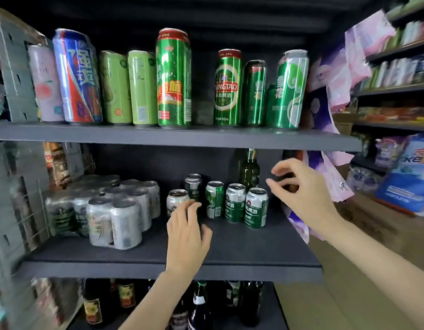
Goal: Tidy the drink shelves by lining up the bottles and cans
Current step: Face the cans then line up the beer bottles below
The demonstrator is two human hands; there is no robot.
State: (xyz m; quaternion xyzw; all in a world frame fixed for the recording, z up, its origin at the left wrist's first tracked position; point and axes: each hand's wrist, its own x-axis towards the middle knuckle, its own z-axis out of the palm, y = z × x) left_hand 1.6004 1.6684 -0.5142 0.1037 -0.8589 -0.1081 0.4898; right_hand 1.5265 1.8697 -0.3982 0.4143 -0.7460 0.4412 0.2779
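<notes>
On the middle shelf (253,244) stands a silver can (175,198), with the fingertips of my left hand (187,232) touching its front and the thumb spread apart. Behind it is a dark green can (193,185). To the right, three green and silver cans (236,202) form a slanting row. A green glass bottle (249,170) stands at the back. My right hand (301,194) hovers at the shelf's right end with curled fingers; something dark shows between them, unclear whether held. Tall cans (174,79) line the top shelf (182,136).
A shrink-wrapped pack of silver cans (110,210) fills the left of the middle shelf. Dark bottles (201,303) stand on the bottom shelf. Grey crates (13,79) are at the left. Pink and purple packs (330,91) hang at the right, beside another aisle of shelves (396,86).
</notes>
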